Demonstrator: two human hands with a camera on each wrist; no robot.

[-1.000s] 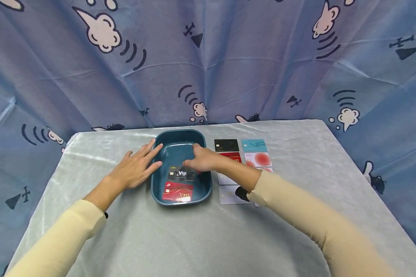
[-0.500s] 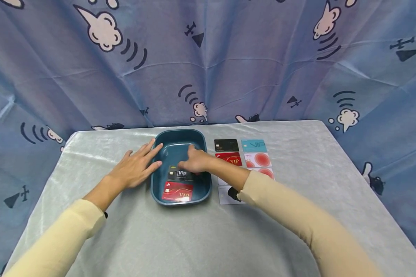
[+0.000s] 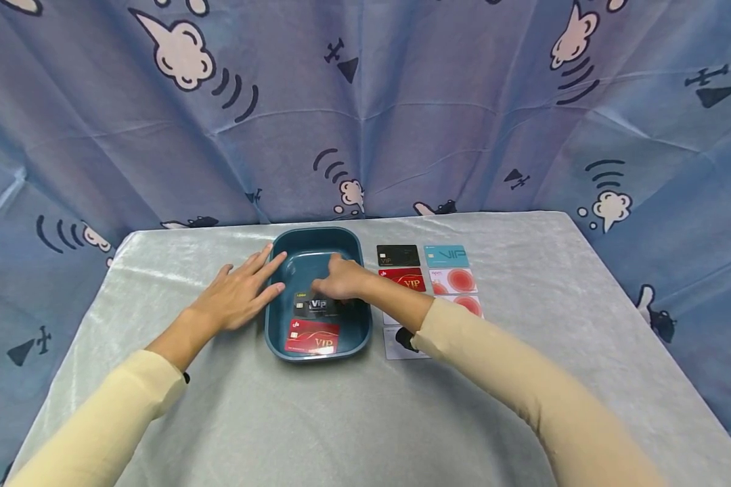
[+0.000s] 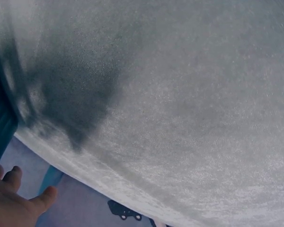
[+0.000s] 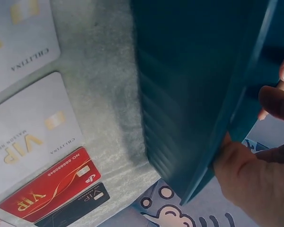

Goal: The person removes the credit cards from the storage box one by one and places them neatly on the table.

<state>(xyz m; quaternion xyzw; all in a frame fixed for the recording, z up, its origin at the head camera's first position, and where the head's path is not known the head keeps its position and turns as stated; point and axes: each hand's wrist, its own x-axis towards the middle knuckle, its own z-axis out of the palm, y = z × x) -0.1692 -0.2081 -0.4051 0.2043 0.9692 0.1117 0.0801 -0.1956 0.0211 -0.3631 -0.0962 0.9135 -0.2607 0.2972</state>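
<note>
A blue rectangular tray stands on the table. Inside it, a black VIP card lies above a red VIP card. Against the tray's left rim rests my left hand, fingers spread and holding nothing. My right hand reaches over the right rim, thumb by the black card's top edge. Its lower fingers hide that card's right end, and I cannot see whether they grip it. In the right wrist view, the tray's wall partly hides the right hand.
Right of the tray lie cards in two columns: a black card, another red VIP card, a teal card, white-and-red cards, and a white card partly behind the right wrist. Behind the table hangs a patterned blue curtain.
My right hand has shifted slightly left and up inside the tray. The black card has slid a little left. The left hand and the tray stay in place.
</note>
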